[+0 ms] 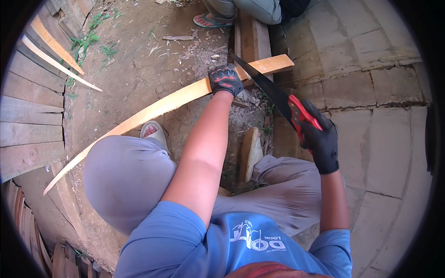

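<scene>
A long, pale wooden plank (157, 107) runs from the lower left to the upper right, bent by the lens. Its right end lies across a thick timber beam (254, 39). My left hand (225, 79), in a black glove with red marks, is closed over the plank near that end. In my right hand (323, 139), also gloved in black, is the red handle of a hand saw (273, 92). The dark blade slants up and left across the plank, just right of my left hand. Whether its teeth are in the wood I cannot tell.
Another person's sandalled foot (213, 20) rests by the beam at the top. Two thin wood strips (60, 48) lean at the upper left beside a plank wall (32, 116). Cracked paving (384, 139) spreads on the right; wood chips and weeds dot the dirt.
</scene>
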`<state>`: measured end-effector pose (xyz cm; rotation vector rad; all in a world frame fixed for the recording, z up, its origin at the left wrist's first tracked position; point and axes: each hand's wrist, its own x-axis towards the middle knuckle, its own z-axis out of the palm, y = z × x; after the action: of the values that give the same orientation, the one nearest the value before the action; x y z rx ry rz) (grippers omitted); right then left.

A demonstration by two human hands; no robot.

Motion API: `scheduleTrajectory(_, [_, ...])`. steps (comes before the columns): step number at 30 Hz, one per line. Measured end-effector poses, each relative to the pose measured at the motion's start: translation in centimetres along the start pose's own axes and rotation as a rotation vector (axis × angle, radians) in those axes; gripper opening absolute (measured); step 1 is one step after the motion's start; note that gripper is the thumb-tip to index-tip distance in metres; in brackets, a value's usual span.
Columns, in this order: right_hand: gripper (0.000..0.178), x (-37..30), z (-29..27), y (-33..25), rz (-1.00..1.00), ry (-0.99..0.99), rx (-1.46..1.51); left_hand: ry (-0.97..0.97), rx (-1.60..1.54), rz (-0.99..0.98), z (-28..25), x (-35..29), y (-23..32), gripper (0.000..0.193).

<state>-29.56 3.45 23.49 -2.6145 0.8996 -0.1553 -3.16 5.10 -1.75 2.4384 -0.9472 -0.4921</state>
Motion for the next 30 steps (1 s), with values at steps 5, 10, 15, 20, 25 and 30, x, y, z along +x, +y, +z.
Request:
scheduleTrajectory(5, [0.028, 9.7, 5.5, -0.1, -0.059, 0.001, 0.001, 0.034, 0.024, 0.040, -0.1, -0.1, 0.4, 0.047])
scheduleTrajectory(10, [0.045, 18.0, 13.6, 2.4, -0.077, 0.116, 0.034, 0.098, -0.018, 0.055, 0.5, -0.8, 0.4, 0.051])
scheduleTrajectory(15, [0.053, 23.3, 19.0, 3.0, 0.027, 0.144, 0.179, 0.026, 0.013, 0.062, -0.4, -0.8, 0.8, 0.048])
scheduleTrajectory(20, [0.053, 20.4, 18.0, 2.6, 0.082, 0.156, 0.305, 0.049, 0.002, 0.046, -0.2, 0.0, -0.5, 0.049])
scheduleTrajectory(25, [0.049, 12.2, 14.0, 5.2, 0.054, 0.209, 0.360, -0.036, -0.015, 0.004, -1.5, 0.5, 0.7, 0.042])
scheduleTrajectory(30, [0.040, 1.7, 5.0, 4.6, -0.229, 0.105, -0.104, -0.092, -0.007, -0.010, -1.7, 0.9, 0.1, 0.044])
